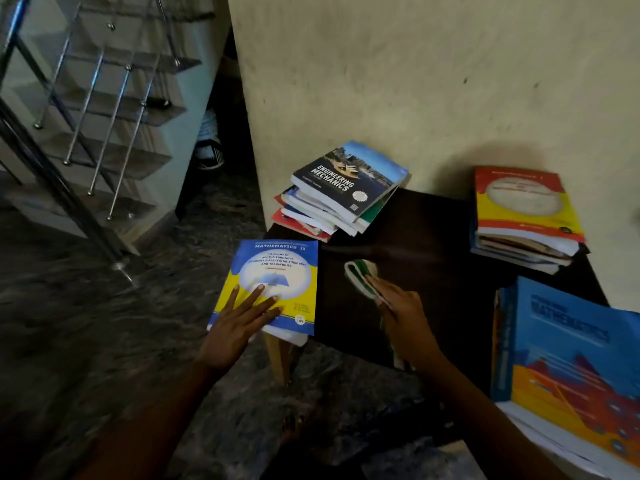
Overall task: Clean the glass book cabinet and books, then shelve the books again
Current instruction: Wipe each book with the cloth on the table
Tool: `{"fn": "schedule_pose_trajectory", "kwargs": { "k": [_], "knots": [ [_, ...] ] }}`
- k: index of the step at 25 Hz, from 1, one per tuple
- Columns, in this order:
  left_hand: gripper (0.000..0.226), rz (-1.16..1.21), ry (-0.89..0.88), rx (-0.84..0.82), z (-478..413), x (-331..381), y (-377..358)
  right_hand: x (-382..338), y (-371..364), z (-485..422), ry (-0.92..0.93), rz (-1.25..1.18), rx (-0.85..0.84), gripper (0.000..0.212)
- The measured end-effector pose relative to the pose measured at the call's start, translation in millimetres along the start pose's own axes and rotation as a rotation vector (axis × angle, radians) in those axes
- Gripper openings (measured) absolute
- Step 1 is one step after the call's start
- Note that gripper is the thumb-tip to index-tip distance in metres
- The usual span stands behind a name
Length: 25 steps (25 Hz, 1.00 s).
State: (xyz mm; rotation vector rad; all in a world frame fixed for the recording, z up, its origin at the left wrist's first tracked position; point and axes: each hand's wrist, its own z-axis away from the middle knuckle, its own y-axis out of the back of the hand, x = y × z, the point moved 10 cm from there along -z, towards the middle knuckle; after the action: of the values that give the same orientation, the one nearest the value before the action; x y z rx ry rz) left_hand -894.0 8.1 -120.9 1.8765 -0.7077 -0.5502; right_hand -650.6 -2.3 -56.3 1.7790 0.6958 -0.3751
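Left hand [237, 329] lies flat, fingers spread, on the Mathematics II book [277, 268] at the desk [433, 233] edge; right hand [405, 313] grips a cloth [358, 277]. Wiping seems midway: book stacks [346, 199] wait unshelved, cabinet out of sight.

Left hand [239, 323] flat on Mathematics II book [273, 271]; right hand [403, 308] holds cloth [360, 277].

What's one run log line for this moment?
left hand: flat on Mathematics II book | right hand: holds green cloth over dark table | Engineering Mechanics stack: by wall, untouched
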Motion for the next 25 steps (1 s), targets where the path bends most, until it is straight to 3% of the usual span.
{"fn": "schedule_pose_trajectory", "kwargs": {
  "k": [6, 9, 11, 14, 16, 18, 20, 22, 25],
  "knots": [
    [0.093, -0.184, -0.069, -0.193, 11, -21, -55, 19, -21, -7, -0.076, 0.004, -0.048, 0.047],
    [0.102, -0.142, -0.037, -0.236, 9, -17, -56, 16, -20, -10, -0.071, 0.008, -0.043, 0.048],
    [0.091, 0.068, 0.049, -0.183, -7, -10, -37, 18, -13, -11, -0.093, 0.006, -0.023, 0.049],
    [0.052, 0.583, 0.186, 0.028, -64, 11, 3, 22, 15, -11, -0.104, -0.004, 0.059, 0.048],
    [0.039, 0.884, 0.339, 0.088, -116, 29, 10, 31, 45, -8, -0.131, -0.012, 0.142, 0.047],
    [0.029, 1.188, 0.569, -0.006, -166, 51, -7, 46, 77, -1, -0.173, 0.010, 0.222, 0.047],
    [0.029, 1.502, 0.757, -0.246, -214, 91, -32, 69, 114, 11, -0.243, 0.063, 0.309, 0.047],
    [0.040, 1.636, 0.840, -0.446, -263, 127, -54, 90, 151, 23, -0.311, 0.111, 0.392, 0.047],
    [0.059, 1.750, 0.921, -0.541, -335, 163, -78, 106, 193, 39, -0.335, 0.232, 0.525, 0.041]
  ]
}}
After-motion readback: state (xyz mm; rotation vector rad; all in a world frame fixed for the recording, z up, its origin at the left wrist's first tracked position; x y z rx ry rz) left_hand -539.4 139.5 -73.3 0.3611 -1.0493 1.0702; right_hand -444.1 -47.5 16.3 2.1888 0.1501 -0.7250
